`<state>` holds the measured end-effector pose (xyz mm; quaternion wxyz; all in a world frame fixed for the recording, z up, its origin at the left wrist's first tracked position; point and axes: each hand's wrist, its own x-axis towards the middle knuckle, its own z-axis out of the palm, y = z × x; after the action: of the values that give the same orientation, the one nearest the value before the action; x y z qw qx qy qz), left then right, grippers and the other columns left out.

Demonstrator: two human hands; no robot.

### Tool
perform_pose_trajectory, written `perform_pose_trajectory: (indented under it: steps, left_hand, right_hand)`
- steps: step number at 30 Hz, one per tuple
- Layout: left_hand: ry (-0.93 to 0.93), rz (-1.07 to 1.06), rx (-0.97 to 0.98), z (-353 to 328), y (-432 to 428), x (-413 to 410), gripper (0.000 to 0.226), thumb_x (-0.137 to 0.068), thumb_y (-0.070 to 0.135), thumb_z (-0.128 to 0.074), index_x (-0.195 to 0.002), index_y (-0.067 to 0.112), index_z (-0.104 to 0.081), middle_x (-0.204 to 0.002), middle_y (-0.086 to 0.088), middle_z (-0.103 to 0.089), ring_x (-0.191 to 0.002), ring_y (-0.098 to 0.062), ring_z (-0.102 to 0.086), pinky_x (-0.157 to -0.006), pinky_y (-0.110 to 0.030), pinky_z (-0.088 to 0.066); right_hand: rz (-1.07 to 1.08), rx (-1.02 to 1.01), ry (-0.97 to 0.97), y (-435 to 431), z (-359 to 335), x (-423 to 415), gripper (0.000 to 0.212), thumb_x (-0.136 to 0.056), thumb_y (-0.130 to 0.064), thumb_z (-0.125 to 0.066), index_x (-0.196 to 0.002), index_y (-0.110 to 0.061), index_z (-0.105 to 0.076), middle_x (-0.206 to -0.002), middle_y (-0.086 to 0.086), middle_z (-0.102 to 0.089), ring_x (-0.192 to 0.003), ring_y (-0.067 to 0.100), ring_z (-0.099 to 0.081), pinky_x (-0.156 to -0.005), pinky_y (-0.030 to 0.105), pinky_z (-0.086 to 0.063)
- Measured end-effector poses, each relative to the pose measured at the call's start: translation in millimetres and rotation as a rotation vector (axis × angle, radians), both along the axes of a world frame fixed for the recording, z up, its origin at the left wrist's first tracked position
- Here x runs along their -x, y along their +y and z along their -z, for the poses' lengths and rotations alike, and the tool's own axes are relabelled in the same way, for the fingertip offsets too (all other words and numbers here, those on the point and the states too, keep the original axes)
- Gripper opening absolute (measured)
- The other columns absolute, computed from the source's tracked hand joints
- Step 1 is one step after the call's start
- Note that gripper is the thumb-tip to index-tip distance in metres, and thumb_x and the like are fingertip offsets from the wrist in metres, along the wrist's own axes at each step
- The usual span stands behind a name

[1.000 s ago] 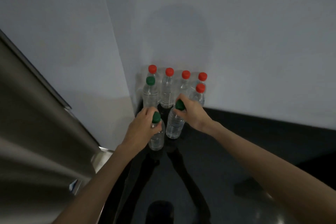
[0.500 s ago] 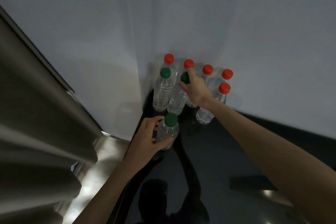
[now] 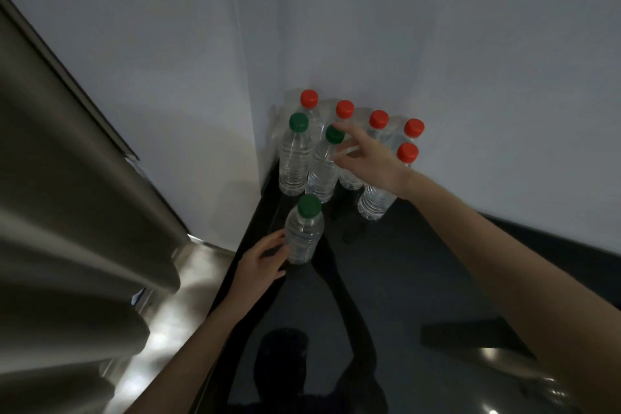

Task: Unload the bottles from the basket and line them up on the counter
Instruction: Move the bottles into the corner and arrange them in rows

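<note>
Several clear water bottles stand upright in the corner of the dark glossy counter point(image 3: 420, 279). A row with red caps point(image 3: 345, 109) lines the back wall, and one more red-capped bottle point(image 3: 407, 151) stands in front at the right. Two green-capped bottles point(image 3: 298, 121) stand in front on the left. My right hand point(image 3: 369, 161) reaches over them, fingers spread, its fingertips at the neck of the second green-capped bottle point(image 3: 322, 171). A third green-capped bottle point(image 3: 304, 232) stands nearer to me. My left hand point(image 3: 262, 259) rests loosely against its lower left side. No basket is in view.
A stainless steel appliance point(image 3: 84, 212) fills the left side, right beside the counter's left edge. White walls point(image 3: 437, 44) meet in the corner behind the bottles. A dark flat shape point(image 3: 470, 336) shows on the counter at the right.
My right hand set its green-capped bottle into the front row and its fingers have opened. My left hand slid down off the nearer bottle, which now stands on the counter.
</note>
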<state>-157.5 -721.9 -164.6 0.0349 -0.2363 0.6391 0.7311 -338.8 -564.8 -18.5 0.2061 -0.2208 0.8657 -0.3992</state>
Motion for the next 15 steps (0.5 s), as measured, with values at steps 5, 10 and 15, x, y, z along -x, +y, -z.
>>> perform_pose_trajectory:
  steps: [5, 10, 15]
  left_hand:
    - [-0.181, -0.023, -0.259, 8.5, 2.6, -0.7, 0.039, -0.095, 0.031, -0.057, -0.134, 0.028, -0.054, -0.129, -0.003, -0.060, -0.115, -0.023, -0.058, -0.086, -0.032, -0.054]
    - [-0.189, -0.022, -0.420, 27.9, 3.5, 2.2, 0.060, -0.084, 0.036, -0.065, -0.140, 0.024, -0.048, -0.139, -0.004, -0.054, -0.119, -0.021, -0.055, -0.095, -0.035, -0.049]
    - [-0.180, -0.068, -0.504, 32.1, 8.0, 14.3, 0.058, -0.083, 0.030, -0.069, -0.137, 0.015, -0.052, -0.134, -0.003, -0.060, -0.120, -0.018, -0.058, -0.094, -0.029, -0.049]
  right_hand:
    - [-0.217, 0.020, 0.153, 10.9, -23.2, -44.7, 0.043, -0.095, -0.033, -0.054, -0.137, -0.036, -0.044, -0.132, -0.009, -0.048, -0.105, 0.008, -0.057, -0.087, 0.020, -0.048]
    - [-0.404, -0.291, 0.382, -3.2, 3.9, -85.1, 0.046, -0.092, -0.044, -0.053, -0.135, -0.036, -0.042, -0.125, 0.000, -0.047, -0.097, 0.013, -0.055, -0.082, 0.033, -0.053]
    - [-0.316, -0.278, 0.530, -1.9, 19.7, -79.8, 0.028, -0.094, -0.037, -0.053, -0.116, -0.021, -0.047, -0.104, 0.001, -0.058, -0.081, 0.022, -0.060, -0.068, 0.044, -0.053]
